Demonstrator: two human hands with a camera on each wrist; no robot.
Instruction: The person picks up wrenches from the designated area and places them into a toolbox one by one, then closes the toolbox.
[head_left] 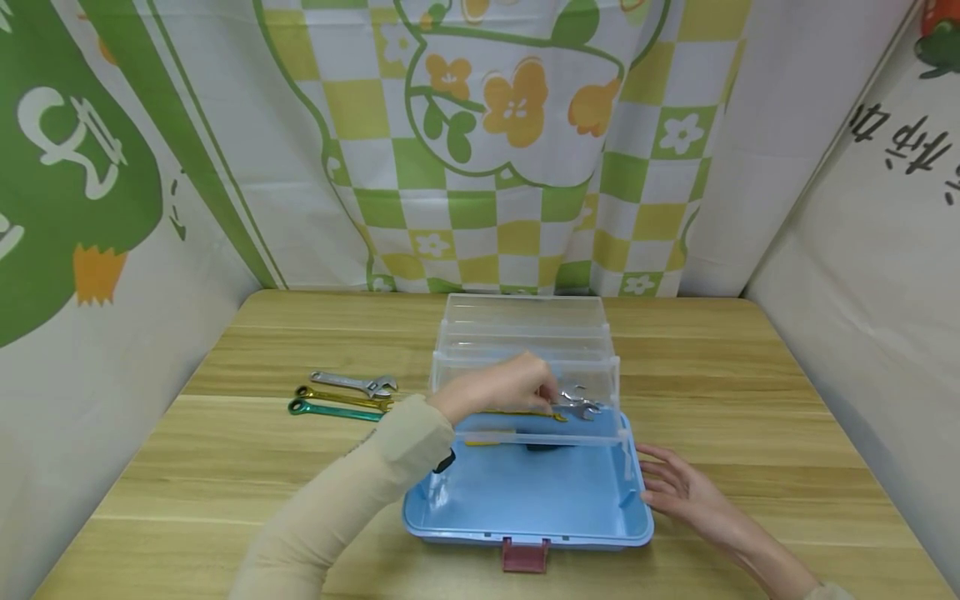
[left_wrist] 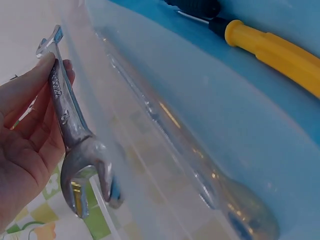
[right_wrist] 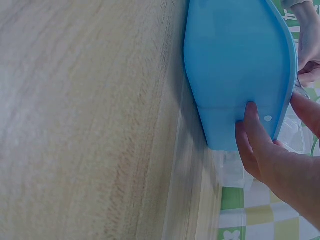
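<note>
My left hand [head_left: 528,379] pinches a silver open-end wrench [left_wrist: 70,115] between thumb and fingers, over the lowest of the clear trays [head_left: 581,437]. Through the plastic, the left wrist view gives a blurred look at silver and gold tools lying in that tray. These trays fan out at the back of an open blue toolbox [head_left: 525,500]. In its bottom lies a yellow-handled tool [left_wrist: 280,52] beside a black item [left_wrist: 197,6]. At the box's right side, my right hand [head_left: 686,492] rests extended fingers on the outer wall, with the thumb at the rim.
Left of the toolbox, an adjustable wrench [head_left: 352,383], a gold wrench [head_left: 341,398] and a green wrench [head_left: 337,411] lie on the wooden table [head_left: 750,375]. A maroon latch [head_left: 525,556] juts from the box's front. Patterned curtains [head_left: 495,242] hang behind the table.
</note>
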